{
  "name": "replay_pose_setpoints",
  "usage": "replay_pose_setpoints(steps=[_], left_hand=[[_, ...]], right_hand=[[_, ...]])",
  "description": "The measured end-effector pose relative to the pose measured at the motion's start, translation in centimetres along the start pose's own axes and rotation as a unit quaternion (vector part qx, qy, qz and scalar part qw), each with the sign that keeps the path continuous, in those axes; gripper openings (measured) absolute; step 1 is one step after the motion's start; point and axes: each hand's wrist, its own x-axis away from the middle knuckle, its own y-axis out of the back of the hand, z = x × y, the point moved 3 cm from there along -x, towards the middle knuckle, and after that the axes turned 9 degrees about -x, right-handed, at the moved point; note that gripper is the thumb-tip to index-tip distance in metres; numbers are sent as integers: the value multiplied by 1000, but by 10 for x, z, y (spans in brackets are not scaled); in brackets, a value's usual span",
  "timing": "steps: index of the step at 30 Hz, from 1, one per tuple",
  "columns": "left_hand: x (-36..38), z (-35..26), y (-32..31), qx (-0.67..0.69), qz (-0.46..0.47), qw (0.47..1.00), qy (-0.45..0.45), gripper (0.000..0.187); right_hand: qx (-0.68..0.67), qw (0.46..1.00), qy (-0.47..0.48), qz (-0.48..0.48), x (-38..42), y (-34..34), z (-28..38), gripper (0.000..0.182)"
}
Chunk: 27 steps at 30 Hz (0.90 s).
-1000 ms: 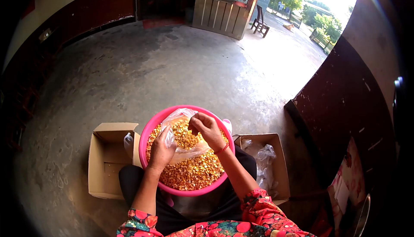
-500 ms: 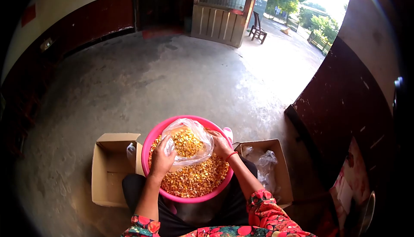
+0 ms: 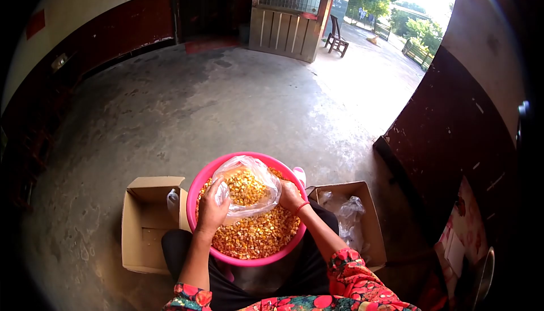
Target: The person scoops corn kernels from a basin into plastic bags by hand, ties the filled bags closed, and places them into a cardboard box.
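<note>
A clear plastic bag (image 3: 253, 164) lies open over a pink basin (image 3: 205, 173), with yellow corn kernels (image 3: 245, 188) inside it. Loose corn kernels (image 3: 255, 236) fill the basin around and below the bag. My left hand (image 3: 212, 208) grips the bag's near left edge, thumb and fingers curled on the plastic. On the opposite side, my right hand (image 3: 291, 196) holds the bag's right edge; its fingertips are partly hidden. A red bracelet (image 3: 302, 207) circles my right wrist.
An open cardboard box (image 3: 148, 226) with a small plastic bag (image 3: 173, 200) stands left of the basin. Another cardboard box (image 3: 371, 226) on the right contains crumpled plastic bags (image 3: 351, 220). Farther off are a metal door (image 3: 286, 28) and a wooden chair (image 3: 337, 40) outside.
My right hand has shifted slightly down at the bag's right edge, and its fingers show less. My left hand and the bag stay nearly the same.
</note>
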Motion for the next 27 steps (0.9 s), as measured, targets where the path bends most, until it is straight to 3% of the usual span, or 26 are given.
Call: replay_pose_setpoints(steps=[4,6,7,10,11,13,15,17,19,22,26,27], left_hand=[[0,-3,3,-1,-2,1000,-6,51],[0,-2,3,-2,1,1000,-5,50],[0,-3,4,-2,1,1000,-4,50],[0,-5,5,4,4,1000,7,50],[0,-5,5,3,2,1000,2,51],[0,-3,3,3,-1,1000,-2,51],[0,-2,1,-1,6,1000,5,52],[0,-3,1,0,5,1000,-5,52],[0,-5,1,0,6,1000,-15,53],[0,-8,0,8,22,1000,15,54],[0,-3,-2,42,24,999,16,55],[0,-1,-3,60,21,998,15,55]], right_hand=[[-88,992,24,-91,-12,-15,-33,25],[-312,928,-51,-197,-18,-17,-42,25],[-312,928,-51,-197,-20,-16,-44,25],[-492,828,-139,-229,-24,-11,-36,32],[-492,828,-140,-229,-23,-3,-27,32],[-614,747,-188,-174,-21,11,-6,36],[-633,728,-183,-188,-28,21,12,39],[-678,702,-104,-190,-37,33,37,39],[-678,705,-103,-180,-41,35,74,40],[-677,727,-73,-91,-49,15,106,40],[-601,791,-77,-85,-53,-23,108,36],[-533,835,-77,-109,-51,-27,108,35]])
